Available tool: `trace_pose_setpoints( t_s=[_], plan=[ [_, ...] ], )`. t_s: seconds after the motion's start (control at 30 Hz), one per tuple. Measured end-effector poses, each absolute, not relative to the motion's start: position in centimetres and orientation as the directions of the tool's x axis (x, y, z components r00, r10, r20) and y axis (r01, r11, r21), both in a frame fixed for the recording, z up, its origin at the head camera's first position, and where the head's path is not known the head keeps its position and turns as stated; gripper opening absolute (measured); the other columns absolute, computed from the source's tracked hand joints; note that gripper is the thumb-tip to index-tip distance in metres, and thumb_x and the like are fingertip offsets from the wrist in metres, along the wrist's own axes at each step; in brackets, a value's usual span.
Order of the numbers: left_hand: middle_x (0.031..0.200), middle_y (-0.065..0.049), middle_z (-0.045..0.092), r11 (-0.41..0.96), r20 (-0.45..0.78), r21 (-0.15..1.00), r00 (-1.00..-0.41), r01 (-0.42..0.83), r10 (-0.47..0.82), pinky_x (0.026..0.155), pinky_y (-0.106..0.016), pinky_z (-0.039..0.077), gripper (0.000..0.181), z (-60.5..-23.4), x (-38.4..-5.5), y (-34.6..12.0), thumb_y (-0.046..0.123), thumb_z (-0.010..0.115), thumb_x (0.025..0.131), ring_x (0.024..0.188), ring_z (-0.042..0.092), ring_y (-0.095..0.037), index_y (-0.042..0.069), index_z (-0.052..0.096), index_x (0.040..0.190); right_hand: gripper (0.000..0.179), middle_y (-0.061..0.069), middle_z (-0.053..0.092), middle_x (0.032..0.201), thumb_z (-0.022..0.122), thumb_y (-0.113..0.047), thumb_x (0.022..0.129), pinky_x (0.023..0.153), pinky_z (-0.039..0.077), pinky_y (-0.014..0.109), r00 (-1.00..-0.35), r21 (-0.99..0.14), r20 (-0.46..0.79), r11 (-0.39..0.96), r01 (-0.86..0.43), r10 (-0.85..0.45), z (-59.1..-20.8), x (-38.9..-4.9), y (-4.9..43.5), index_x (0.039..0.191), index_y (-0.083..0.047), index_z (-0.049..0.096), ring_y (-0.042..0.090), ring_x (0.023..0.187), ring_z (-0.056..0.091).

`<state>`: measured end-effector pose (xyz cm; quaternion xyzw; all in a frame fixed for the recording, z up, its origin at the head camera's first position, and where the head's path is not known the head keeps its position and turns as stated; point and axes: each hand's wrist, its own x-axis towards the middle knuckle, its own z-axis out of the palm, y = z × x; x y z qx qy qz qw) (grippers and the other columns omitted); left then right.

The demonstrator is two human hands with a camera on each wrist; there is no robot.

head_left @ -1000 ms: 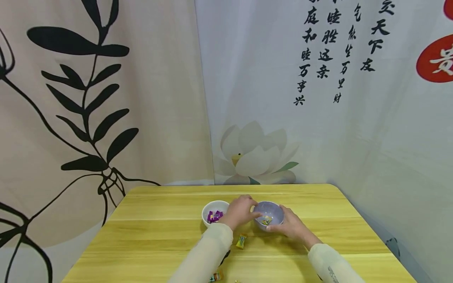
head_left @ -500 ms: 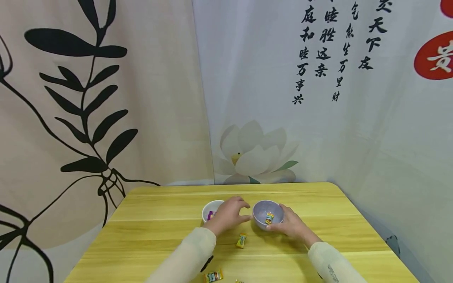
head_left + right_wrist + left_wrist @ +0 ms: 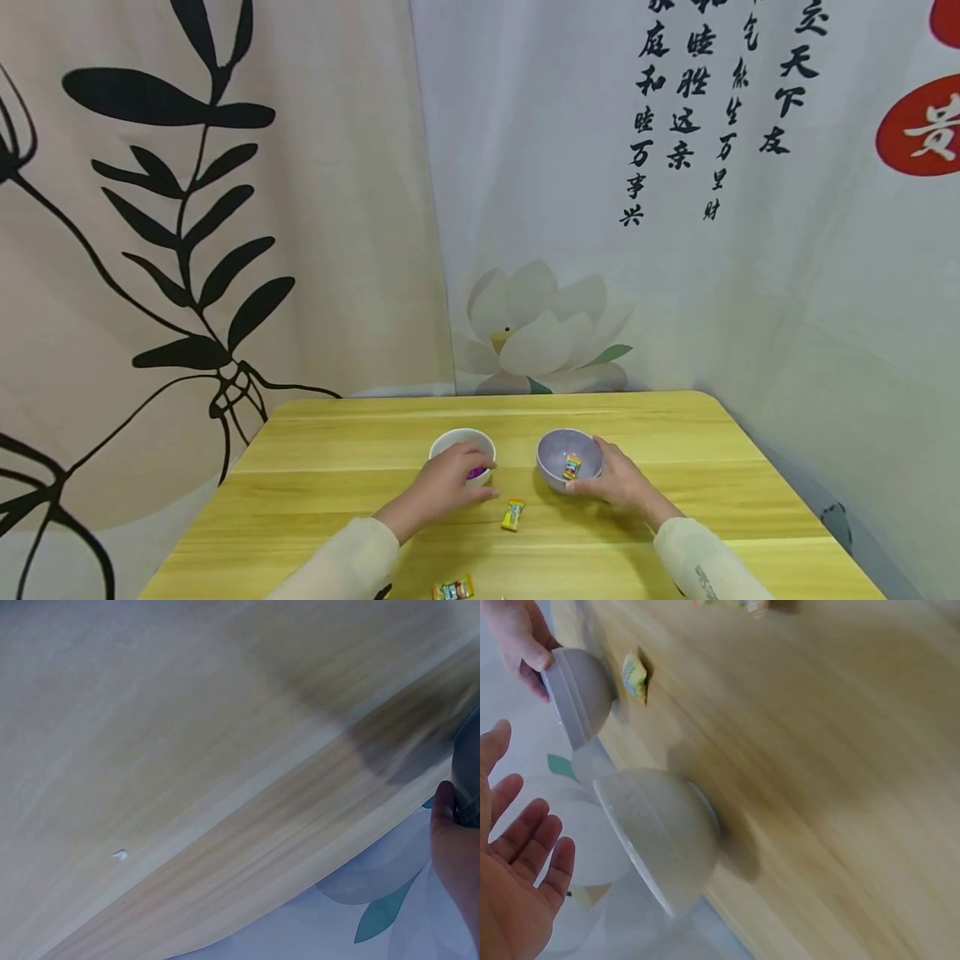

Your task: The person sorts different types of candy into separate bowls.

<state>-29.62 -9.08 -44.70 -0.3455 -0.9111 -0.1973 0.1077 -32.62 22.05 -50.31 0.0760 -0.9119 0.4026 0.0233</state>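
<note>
My left hand hovers at the near side of the white bowl, partly covering it in the head view. Its fingers are spread and relaxed with nothing in them, as the left wrist view shows beside the bowl's outer wall. Some purple-wrapped candy shows inside the white bowl; the rest is hidden by the hand. With thumb and fingers round its right side, my right hand holds the lavender bowl. In that bowl lies a yellow-wrapped candy.
Another yellow-wrapped candy lies on the wooden table in front of and between the bowls. Nearer the front edge is an orange-and-yellow wrapped candy. A printed cloth hangs right behind the table.
The left hand has drawn back from the lavender bowl, leftward to the white bowl. A yellow-wrapped candy now shows plainly in the lavender bowl. The right hand has kept its hold.
</note>
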Motion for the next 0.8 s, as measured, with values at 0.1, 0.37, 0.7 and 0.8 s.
trace_pose_setpoints(
  t_s=[0.1, 0.37, 0.7, 0.8],
  plan=[
    [0.107, 0.006, 0.058, 0.682, 0.324, 0.289, -0.739, 0.672, 0.591, 0.089, -0.036, 0.043, 0.042, -45.1, -28.8, -10.0, 0.050, 0.064, 0.078, 0.103, 0.052, -0.014, 0.017, 0.066, 0.104, 0.114, 0.023, 0.034, 0.136, 0.079, -0.052, 0.058, 0.099, 0.029, 0.051, -0.989, -0.738, 0.094, 0.660, -0.145, -0.112, -50.3, -32.5, 22.1, 0.139, 0.006, 0.023, 0.036, 0.122, 0.035],
    [0.109, 0.002, 0.057, 0.683, 0.279, 0.332, -0.759, 0.651, 0.588, 0.087, -0.040, 0.044, 0.043, -46.8, -26.2, -12.7, 0.048, 0.065, 0.077, 0.102, 0.053, -0.018, 0.015, 0.066, 0.104, 0.113, 0.024, 0.033, 0.137, 0.079, -0.050, 0.059, 0.099, 0.027, 0.052, -0.990, -0.745, 0.088, 0.652, -0.138, -0.109, -50.1, -32.2, 22.0, 0.139, 0.006, 0.022, 0.038, 0.123, 0.033],
    [0.101, 0.013, 0.054, 0.684, 0.099, 0.439, -0.787, 0.583, 0.608, 0.081, -0.033, 0.046, 0.046, -49.2, -23.9, -15.7, 0.056, 0.062, 0.075, 0.093, 0.052, -0.009, 0.019, 0.065, 0.102, 0.114, 0.024, 0.031, 0.138, 0.079, -0.050, 0.059, 0.100, 0.025, 0.054, -0.991, -0.762, 0.072, 0.635, -0.126, -0.112, -49.9, -32.1, 21.9, 0.140, 0.006, 0.021, 0.039, 0.124, 0.031],
    [0.097, 0.015, 0.053, 0.681, -0.009, 0.521, -0.794, 0.515, 0.608, 0.076, -0.030, 0.046, 0.046, -49.8, -23.3, -15.9, 0.057, 0.066, 0.070, 0.087, 0.050, -0.006, 0.023, 0.065, 0.100, 0.115, 0.023, 0.032, 0.138, 0.079, -0.051, 0.059, 0.100, 0.026, 0.053, -0.991, -0.762, 0.074, 0.635, -0.128, -0.111, -50.0, -32.2, 21.9, 0.140, 0.006, 0.021, 0.039, 0.124, 0.032]
  ],
)
